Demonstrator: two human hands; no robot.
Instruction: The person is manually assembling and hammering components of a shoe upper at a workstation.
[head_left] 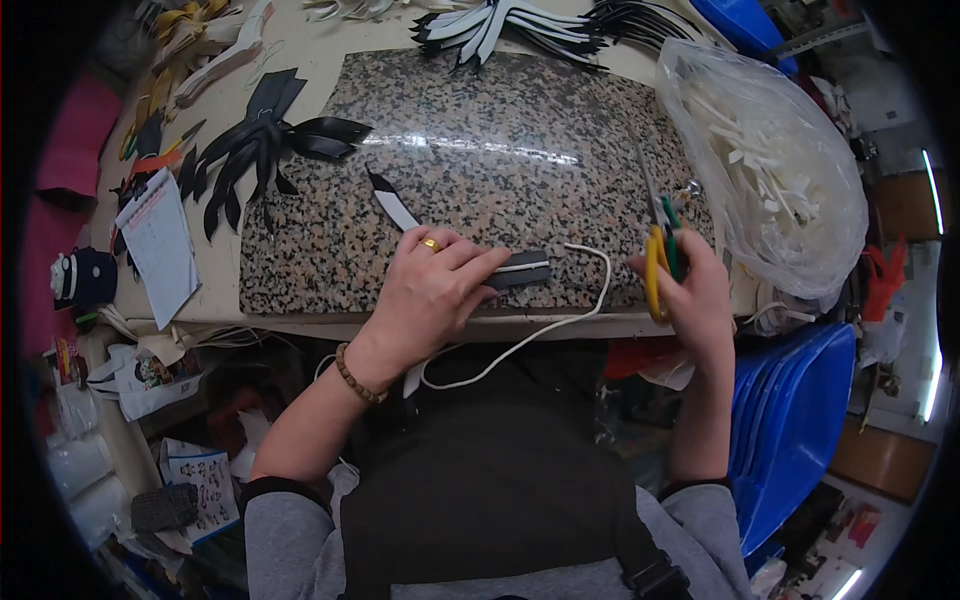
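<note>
1. Rightward, a clear bag (800,210) holds white strips.
2. Near the slab's (500,130) front edge, the left hand (430,290) pins a black strip (520,270), white-edged.
3. Right hand (695,290) grips yellow-handled scissors (660,240).

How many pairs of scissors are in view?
1. The scissors, yellow and green handled, are in the right hand over the stone slab's right edge. Others may lie hidden among the clutter.

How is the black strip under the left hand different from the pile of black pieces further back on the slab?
The strip lies single and flat under the left hand, edged with a white cord. The pile lies untouched, many pieces fanned out, with no cord visible. Both are black and rest on the granite slab.
</note>
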